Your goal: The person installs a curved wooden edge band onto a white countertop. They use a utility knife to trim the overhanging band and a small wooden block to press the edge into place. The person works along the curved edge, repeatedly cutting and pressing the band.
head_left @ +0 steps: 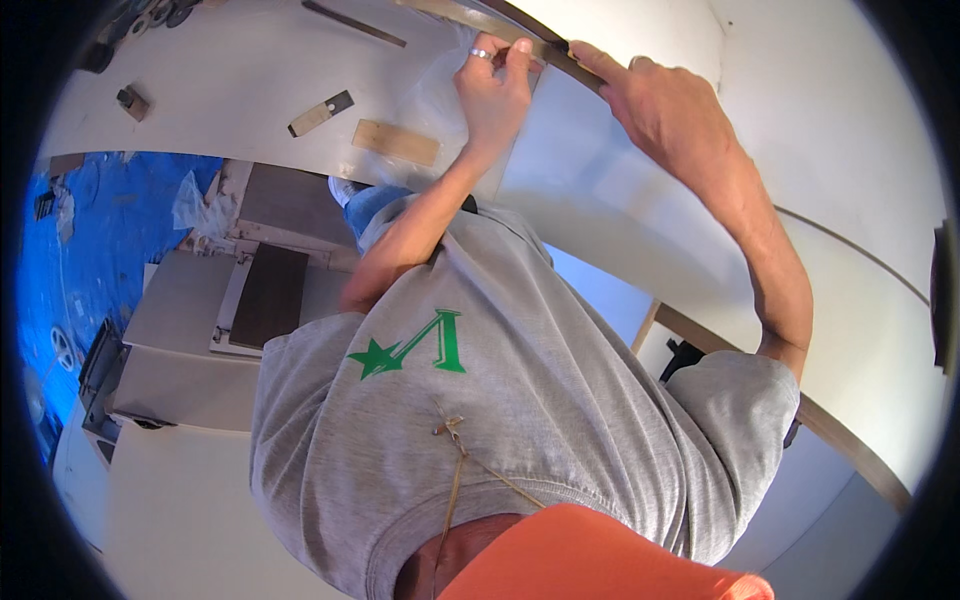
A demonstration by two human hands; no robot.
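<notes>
A: Taking the middle of the view as the clock's centre, where is the brown strip (490,22)?
B: At twelve o'clock, right up at the rim, slanting down toward one.
A: And the hands?
B: The left hand (490,95), at twelve, pinches the strip between thumb and fingers. The right hand (668,105), at one, has its fingers curled and its forefinger reaching to the strip's edge. Whether it grips the strip or something under the palm, I can't tell.
A: Any containers?
B: A dark box-like thing (100,390) near nine, beside the pale panels; its contents are too small to tell.
A: Labels, writing?
B: The grey T-shirt (540,400) carries a green star-and-letter print (410,345), just left of centre.
A: What else lies about?
B: On the white surface (240,60), a flat wooden piece (395,142) and a tan-and-dark tool (320,113) near eleven, and a small block (132,103) at ten. A blue sheet (120,270) spreads at nine.
</notes>
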